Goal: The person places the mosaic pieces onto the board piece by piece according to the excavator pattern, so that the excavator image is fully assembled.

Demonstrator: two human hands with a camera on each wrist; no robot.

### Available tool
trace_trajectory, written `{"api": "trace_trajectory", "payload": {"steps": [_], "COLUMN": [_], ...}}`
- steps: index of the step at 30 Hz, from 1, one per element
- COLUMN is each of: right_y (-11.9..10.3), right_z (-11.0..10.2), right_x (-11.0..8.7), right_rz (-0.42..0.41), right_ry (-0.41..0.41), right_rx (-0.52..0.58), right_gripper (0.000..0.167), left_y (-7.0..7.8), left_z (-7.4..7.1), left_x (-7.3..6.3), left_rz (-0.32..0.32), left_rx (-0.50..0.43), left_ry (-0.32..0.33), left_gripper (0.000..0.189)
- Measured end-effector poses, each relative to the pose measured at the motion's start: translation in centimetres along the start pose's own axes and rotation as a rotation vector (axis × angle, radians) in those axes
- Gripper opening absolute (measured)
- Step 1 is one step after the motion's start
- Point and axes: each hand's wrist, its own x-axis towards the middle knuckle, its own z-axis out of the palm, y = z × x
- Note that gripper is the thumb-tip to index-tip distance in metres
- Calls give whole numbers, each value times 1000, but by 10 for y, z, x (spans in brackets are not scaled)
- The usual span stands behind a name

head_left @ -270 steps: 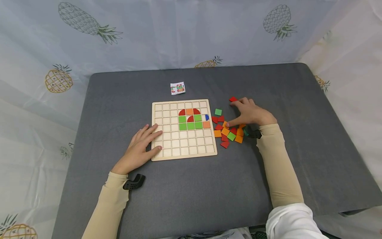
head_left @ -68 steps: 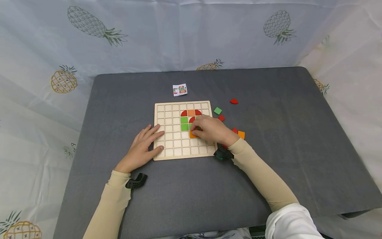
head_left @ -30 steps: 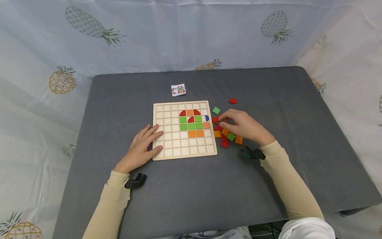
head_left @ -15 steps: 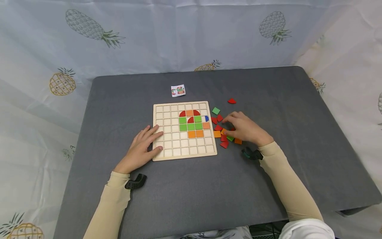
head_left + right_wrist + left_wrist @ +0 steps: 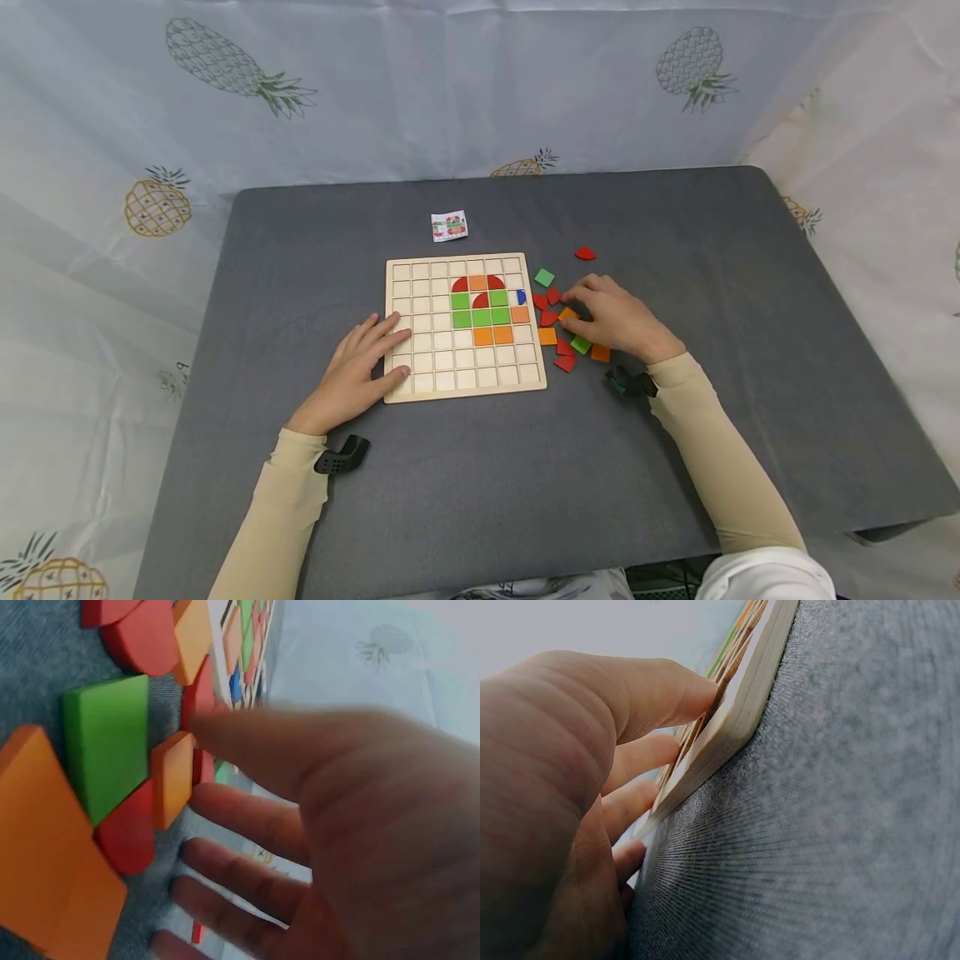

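left hand (image 5: 348, 379) rests on grid board (image 5: 444, 360)'s left edge, fingers straight — likely stops it sliding; right hand (image 5: 621, 317) pinches orange tile (image 5: 177, 781) at loose pile (image 5: 564, 347) beside board — easy reach, presumably

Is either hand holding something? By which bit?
The right hand pinches an orange square tile by its edges; the left hand rests on the wooden grid board.

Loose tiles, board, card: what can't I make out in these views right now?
Head: anything beneath the right hand, which covers it.
Head: fine print on the card, too small.
Left wrist: most of the board's face, seen edge-on behind the left hand.
Right wrist: topmost red tile, cut off by the top edge.
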Motion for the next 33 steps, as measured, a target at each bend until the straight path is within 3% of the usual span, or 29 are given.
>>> {"api": "trace_trajectory", "payload": {"steps": [12, 16, 21, 27, 33], "right_y": [-5, -13, -30, -51, -64], "right_z": [2, -1, -2, 7, 17], "right_x": [2, 3, 5, 6, 4], "right_rz": [-8, -80, -166, -279, -389], "right_ry": [14, 26, -19, -49, -22], "right_rx": [-9, 51, 139, 148, 152], "right_gripper": [36, 32, 31, 30, 22], "left_y": [0, 0, 0, 0, 0], "left_z": [0, 0, 0, -1, 0], "left_x": [0, 0, 0, 0, 0], "left_rz": [-3, 1, -1, 3, 5], "left_rx": [0, 1, 3, 4, 3], "left_ry": [-1, 0, 2, 0, 1], "left_gripper": [60, 60, 60, 60, 61]}}
